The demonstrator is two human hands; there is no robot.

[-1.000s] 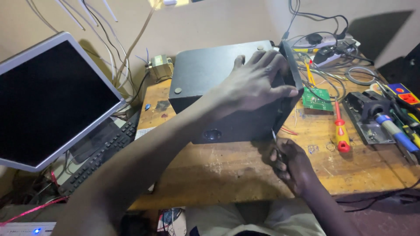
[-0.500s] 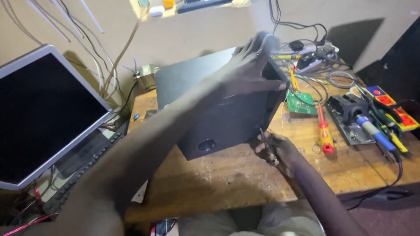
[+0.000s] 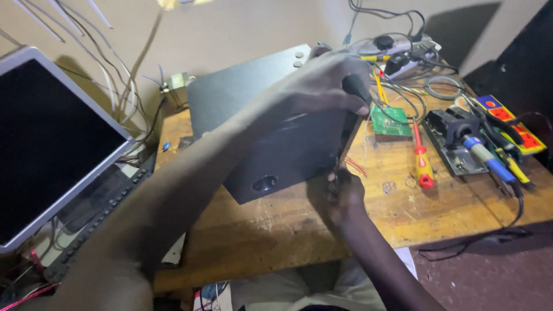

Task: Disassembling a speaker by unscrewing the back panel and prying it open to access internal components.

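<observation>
The black box (image 3: 271, 124) now stands tipped up on the wooden table (image 3: 276, 230), its near face lifted higher than a second ago. The left hand (image 3: 322, 86) has slid from the top to grip the box's far right edge. The right hand (image 3: 344, 193) sits closer against the lower corner.

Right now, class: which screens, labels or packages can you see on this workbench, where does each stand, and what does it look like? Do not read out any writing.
Monitor: far left, tilted, flat rectangle with a dark unlit screen and pale grey frame.
Labelled case: far right of the bench, oblong, yellow with red and blue patches.
No other labels or packages are clear enough to tell.
</observation>
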